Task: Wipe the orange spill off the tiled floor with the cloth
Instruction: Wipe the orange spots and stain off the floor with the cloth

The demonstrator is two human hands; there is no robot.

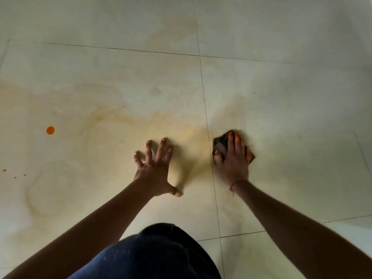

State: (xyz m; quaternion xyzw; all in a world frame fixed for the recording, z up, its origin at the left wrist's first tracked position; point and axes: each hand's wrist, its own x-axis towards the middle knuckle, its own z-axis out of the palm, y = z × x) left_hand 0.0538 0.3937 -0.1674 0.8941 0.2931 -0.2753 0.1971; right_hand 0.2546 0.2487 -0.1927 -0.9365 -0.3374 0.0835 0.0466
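My right hand (pixel 232 158) presses a dark crumpled cloth (pixel 220 142) flat on the pale tiled floor (pixel 281 97), just right of a vertical grout line. My left hand (pixel 156 168) rests on the floor with its fingers spread, holding nothing. Between and beyond the two hands lies a faint smeared orange-yellow film (pixel 191 133). A round bright orange drop (pixel 50 130) sits far to the left, and tiny orange specks (pixel 4 170) lie near the left edge. Pale ring-shaped smear marks spread over the left tile.
My knee in dark blue fabric (pixel 159 256) fills the bottom centre, between my forearms. Grout lines cross at the upper middle (pixel 199 55). A brighter lit patch of floor shows at the right edge (pixel 358 228).
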